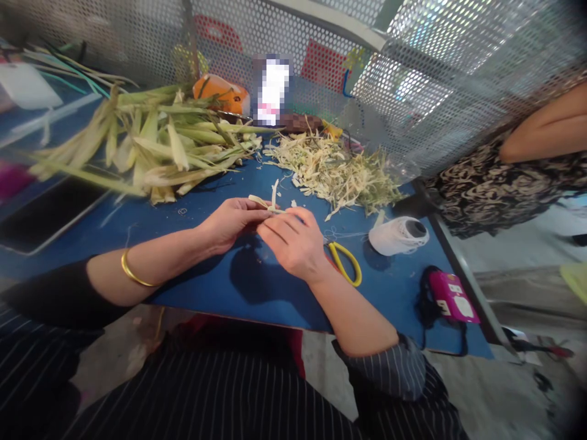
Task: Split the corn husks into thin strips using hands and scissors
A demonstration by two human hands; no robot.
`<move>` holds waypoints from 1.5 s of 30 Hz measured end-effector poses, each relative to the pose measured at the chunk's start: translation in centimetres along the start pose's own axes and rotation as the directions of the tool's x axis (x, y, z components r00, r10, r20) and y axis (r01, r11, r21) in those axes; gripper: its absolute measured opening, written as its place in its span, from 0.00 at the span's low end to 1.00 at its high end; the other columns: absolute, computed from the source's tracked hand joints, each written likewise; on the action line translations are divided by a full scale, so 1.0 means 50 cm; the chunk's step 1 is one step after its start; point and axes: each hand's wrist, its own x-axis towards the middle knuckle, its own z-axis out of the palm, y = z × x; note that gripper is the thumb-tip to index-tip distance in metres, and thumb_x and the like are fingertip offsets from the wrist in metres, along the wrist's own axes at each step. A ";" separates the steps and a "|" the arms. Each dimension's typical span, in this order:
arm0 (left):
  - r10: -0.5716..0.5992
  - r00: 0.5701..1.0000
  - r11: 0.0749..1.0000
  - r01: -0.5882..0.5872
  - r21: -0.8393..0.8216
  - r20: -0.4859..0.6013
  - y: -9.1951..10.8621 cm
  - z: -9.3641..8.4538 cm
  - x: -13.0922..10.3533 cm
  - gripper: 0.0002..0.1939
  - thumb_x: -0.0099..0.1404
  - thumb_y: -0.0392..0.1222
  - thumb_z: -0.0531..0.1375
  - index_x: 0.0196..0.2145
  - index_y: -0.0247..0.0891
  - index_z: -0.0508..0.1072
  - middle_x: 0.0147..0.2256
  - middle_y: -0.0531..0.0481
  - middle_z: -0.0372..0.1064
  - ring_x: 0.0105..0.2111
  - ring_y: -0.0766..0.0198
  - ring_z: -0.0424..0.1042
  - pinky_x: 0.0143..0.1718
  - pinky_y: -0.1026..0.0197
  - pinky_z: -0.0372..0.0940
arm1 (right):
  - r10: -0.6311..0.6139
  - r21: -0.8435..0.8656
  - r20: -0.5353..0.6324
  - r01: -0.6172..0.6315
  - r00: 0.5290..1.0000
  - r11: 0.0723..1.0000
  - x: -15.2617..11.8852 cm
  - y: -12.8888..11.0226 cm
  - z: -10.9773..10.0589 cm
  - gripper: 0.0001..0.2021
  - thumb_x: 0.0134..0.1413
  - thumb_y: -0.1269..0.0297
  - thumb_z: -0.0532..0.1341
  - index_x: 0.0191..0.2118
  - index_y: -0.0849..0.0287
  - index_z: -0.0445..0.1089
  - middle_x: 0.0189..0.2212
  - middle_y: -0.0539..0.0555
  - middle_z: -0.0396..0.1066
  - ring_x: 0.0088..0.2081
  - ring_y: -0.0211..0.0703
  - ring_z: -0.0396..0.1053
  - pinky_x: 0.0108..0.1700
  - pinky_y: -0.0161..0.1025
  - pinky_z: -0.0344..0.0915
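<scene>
A: What are the fingers doing?

B: On the left hand point(236, 223), thumb and forefinger are pinched together on a pale husk piece point(274, 200). The right hand point(296, 241) is bunched onto it from the right, its fingers close together; some of the tips are hidden.

A: So the piece is between the hands?

B: Yes, at the fingertips, just above the blue surface point(206, 290), with strips poking out, one upward and one to the left.

A: How far along is it?

B: Partway, I'd judge. The strips seem to cross or knot in the middle, but loose ends stick out. I can't pick out a finished piece anywhere, and plenty of material looks unused.

A: Count things for me, outward.

B: One piece held. Right of the hands, one pair of scissors point(352, 258) with a yellow handle, then one cone of white thread point(389, 237). Farther out, two heaps: shredded scraps point(330, 168) at the far right, and long husks point(156, 140) at the far left, both too tangled to count singly.

A: And the edges?

B: One magenta box point(452, 298) near the right edge, one dark flat panel point(55, 211) at the left. Beyond the right edge, one arm point(550, 125) of another person.
</scene>
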 end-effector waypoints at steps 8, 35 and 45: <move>0.011 0.997 1.000 -0.010 0.027 -0.074 0.018 -0.006 0.002 0.10 0.52 0.37 0.68 0.34 0.32 0.79 0.29 0.45 0.76 0.30 0.63 0.75 0.35 0.62 0.68 | 0.630 0.190 -0.079 -0.609 0.773 0.770 -0.013 0.032 -0.008 0.10 0.61 0.58 0.57 0.43 0.56 0.70 0.37 0.55 0.75 0.42 0.46 0.69 0.48 0.45 0.57; 0.373 0.926 0.329 -0.194 0.924 0.062 0.076 -0.071 -0.015 0.13 0.60 0.46 0.61 0.38 0.39 0.81 0.35 0.50 0.79 0.36 0.55 0.76 0.39 0.63 0.64 | -0.082 -0.004 0.043 0.082 0.996 0.997 0.038 -0.060 -0.070 0.11 0.63 0.70 0.51 0.36 0.57 0.71 0.30 0.49 0.71 0.37 0.40 0.66 0.59 0.45 0.57; 0.331 0.929 0.204 -0.243 0.948 0.167 0.051 -0.077 -0.011 0.20 0.61 0.53 0.60 0.48 0.44 0.78 0.40 0.50 0.78 0.38 0.52 0.76 0.39 0.59 0.64 | 0.132 -0.126 0.155 -0.113 0.979 0.986 -0.033 0.018 -0.087 0.10 0.61 0.71 0.52 0.37 0.60 0.72 0.29 0.52 0.72 0.38 0.42 0.66 0.58 0.47 0.53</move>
